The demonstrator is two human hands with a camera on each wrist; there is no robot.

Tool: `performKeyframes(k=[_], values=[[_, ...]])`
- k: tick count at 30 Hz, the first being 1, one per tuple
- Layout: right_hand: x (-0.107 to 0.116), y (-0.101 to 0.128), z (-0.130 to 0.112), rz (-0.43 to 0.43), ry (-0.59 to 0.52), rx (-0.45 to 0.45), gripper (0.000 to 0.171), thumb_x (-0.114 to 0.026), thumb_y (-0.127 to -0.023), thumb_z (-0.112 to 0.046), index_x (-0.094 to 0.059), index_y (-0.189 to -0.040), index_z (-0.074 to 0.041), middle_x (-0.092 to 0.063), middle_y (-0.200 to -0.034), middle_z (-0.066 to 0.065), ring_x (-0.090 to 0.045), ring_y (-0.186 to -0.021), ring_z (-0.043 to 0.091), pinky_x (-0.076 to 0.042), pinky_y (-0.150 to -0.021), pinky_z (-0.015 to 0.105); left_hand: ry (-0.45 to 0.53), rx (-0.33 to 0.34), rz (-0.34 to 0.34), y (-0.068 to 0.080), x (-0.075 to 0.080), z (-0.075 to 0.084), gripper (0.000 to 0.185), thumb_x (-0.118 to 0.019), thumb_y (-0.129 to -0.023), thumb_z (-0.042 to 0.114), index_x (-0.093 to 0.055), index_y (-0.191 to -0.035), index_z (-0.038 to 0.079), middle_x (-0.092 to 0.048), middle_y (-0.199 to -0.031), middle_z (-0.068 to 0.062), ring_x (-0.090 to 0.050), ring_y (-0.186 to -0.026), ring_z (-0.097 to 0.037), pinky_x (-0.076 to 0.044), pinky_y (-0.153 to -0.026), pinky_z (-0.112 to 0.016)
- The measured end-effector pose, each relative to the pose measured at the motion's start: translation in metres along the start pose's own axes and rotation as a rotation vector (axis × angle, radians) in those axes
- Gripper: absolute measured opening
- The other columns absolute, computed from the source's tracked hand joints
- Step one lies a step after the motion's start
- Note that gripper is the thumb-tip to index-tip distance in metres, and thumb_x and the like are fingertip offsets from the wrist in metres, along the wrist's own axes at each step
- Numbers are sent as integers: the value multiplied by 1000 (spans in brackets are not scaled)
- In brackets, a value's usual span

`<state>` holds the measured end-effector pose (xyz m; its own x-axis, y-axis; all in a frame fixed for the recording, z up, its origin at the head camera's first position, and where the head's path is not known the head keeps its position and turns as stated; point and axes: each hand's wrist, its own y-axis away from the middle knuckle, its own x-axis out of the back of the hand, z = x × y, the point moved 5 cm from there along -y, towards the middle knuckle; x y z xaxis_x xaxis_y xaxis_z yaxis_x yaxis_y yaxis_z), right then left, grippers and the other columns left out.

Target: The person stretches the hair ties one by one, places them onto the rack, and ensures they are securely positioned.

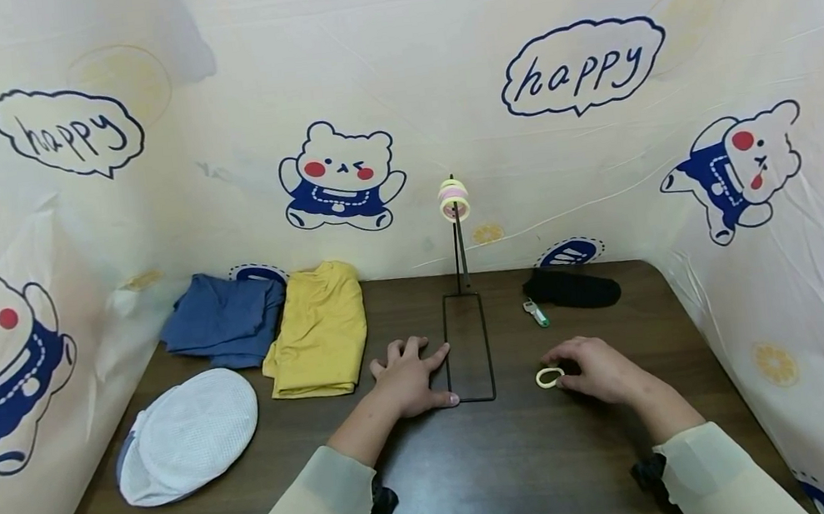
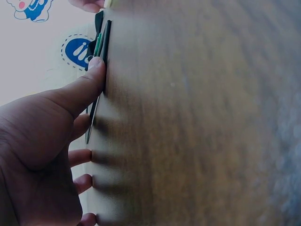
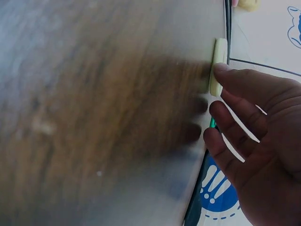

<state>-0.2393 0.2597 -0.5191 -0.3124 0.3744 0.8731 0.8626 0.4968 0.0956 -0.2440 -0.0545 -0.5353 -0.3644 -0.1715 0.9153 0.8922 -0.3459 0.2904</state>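
A black wire stand rises at the back of the dark wooden table (image 1: 480,476). Its rectangular base (image 1: 469,351) lies flat, and pale yellow and pink rings (image 1: 454,200) hang at the top of the post. My left hand (image 1: 406,379) lies flat on the table with fingers spread, its thumb (image 2: 89,80) against the base's left wire (image 2: 107,47). My right hand (image 1: 597,371) rests to the right of the base, fingers relaxed. Its fingertip (image 3: 225,73) touches a pale yellow ring (image 1: 549,377) lying on the table, seen edge-on in the right wrist view (image 3: 217,66).
Folded blue cloth (image 1: 222,319) and yellow cloth (image 1: 318,338) lie at the back left, with a white mesh bag (image 1: 185,436) nearer on the left. A black item (image 1: 572,289) and a small green-and-white object (image 1: 536,313) sit at the back right. Printed fabric walls enclose the table.
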Motion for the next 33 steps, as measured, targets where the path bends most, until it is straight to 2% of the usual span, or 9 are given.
performKeyframes(k=[10,15,20,26,33], values=[[0,1,-2,22,47,44,30,-84,-87,-15,-77,-116,-16,-72,-107,-6,-65,-103,18,-52,-92,49,-20,-4,18,0,0,1,93,-69,-83,74,-31,-163,42,-23,-168,-5,-19,-148,-43,-23,-103,-77],[-1,-1,-5,30,48,53,23,-82,-88,-13,-78,-111,-17,-70,-99,-10,-65,-97,14,-53,-88,46,-23,2,16,0,0,1,94,-68,-83,74,-30,-163,43,-22,-168,-5,-18,-149,-43,-22,-104,-77],[0,-1,-8,45,50,69,22,-81,-90,-12,-77,-110,-19,-69,-98,-12,-65,-96,10,-54,-87,43,-16,-3,17,0,0,0,94,-69,-84,74,-30,-163,42,-22,-169,-5,-18,-149,-43,-22,-104,-77],[13,-1,-27,124,8,160,20,-79,-92,-9,-77,-109,-19,-72,-100,-12,-66,-94,7,-57,-84,40,-15,-3,21,0,-1,-1,94,-69,-84,74,-30,-163,43,-22,-169,-5,-18,-149,-43,-22,-104,-78],[35,0,-57,226,-7,250,23,-82,-88,-6,-77,-106,-20,-74,-101,-12,-68,-94,6,-59,-82,37,-22,-4,17,0,-1,-1,93,-69,-84,74,-30,-163,43,-22,-168,-5,-18,-149,-43,-22,-104,-78]])
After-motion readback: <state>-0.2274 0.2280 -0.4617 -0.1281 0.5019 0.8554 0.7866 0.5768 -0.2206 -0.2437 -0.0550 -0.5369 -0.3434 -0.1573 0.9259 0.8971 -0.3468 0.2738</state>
